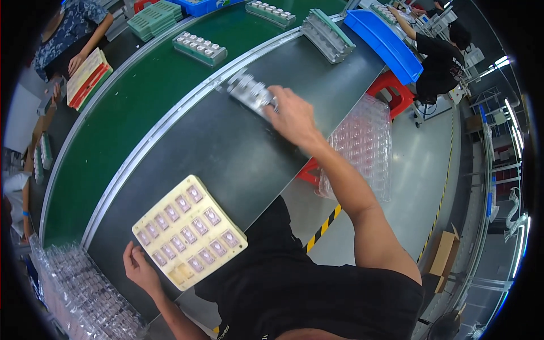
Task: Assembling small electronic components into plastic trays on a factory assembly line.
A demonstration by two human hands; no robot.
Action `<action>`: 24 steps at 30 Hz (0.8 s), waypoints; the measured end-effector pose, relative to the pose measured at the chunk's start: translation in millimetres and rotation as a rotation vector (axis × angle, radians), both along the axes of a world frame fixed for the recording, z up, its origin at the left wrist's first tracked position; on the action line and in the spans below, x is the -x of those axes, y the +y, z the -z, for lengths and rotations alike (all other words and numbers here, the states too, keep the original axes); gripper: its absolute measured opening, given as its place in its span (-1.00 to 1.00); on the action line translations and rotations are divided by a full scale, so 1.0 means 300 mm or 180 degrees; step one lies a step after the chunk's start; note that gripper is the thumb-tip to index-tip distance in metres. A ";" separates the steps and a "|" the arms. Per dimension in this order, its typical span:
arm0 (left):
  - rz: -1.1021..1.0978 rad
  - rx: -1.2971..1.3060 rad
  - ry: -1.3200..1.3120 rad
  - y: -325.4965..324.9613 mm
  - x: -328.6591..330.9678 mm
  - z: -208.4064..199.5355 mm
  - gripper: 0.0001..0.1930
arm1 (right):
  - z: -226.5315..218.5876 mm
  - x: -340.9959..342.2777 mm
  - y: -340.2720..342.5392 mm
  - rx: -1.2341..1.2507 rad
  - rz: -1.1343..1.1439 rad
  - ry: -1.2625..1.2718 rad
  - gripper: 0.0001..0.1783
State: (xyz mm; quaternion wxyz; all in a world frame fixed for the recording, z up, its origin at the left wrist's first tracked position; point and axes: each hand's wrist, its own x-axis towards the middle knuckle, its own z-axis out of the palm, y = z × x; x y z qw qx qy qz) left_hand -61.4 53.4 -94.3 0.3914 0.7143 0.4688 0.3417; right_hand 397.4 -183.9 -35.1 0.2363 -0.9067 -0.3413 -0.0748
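My right hand [292,116] reaches over the dark worktop and grips the near end of a grey block-shaped fixture [246,92] with a toothed top. Both are somewhat smeared by motion. Close to me on the worktop's edge lies a flat cream tray [205,208] with rounded corners. Rows of small pale purple rectangular pieces [198,226] fill its pockets, except one bare pocket at the near corner. Beside the tray's left edge rests my left hand [140,271], its fingers slightly apart and loosely bent. Whether the fingertips touch the tray I cannot tell.
Beyond a metal rail runs a green conveyor belt [141,93] carrying fixtures with white parts [199,48]. Another fixture [327,36] stands near a blue bin [385,45]. Clear plastic trays [362,147] are stacked by red stools [395,93], more [90,289] at left. Co-workers sit across and far right.
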 end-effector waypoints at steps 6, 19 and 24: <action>-0.0084 -0.0154 0.0099 -0.025 -0.070 -0.040 -0.75 | 0.061 -0.441 -0.035 0.0005 0.0684 -0.0937 -0.68; -0.0137 -0.0404 0.0500 -0.033 -0.069 -0.056 -0.78 | 0.087 -0.842 -0.051 0.1060 0.0980 -0.2220 -0.60; -0.0085 -0.0372 0.0338 -0.033 -0.091 -0.056 -0.80 | 0.063 -0.908 -0.105 0.1271 0.0983 -0.2299 -0.59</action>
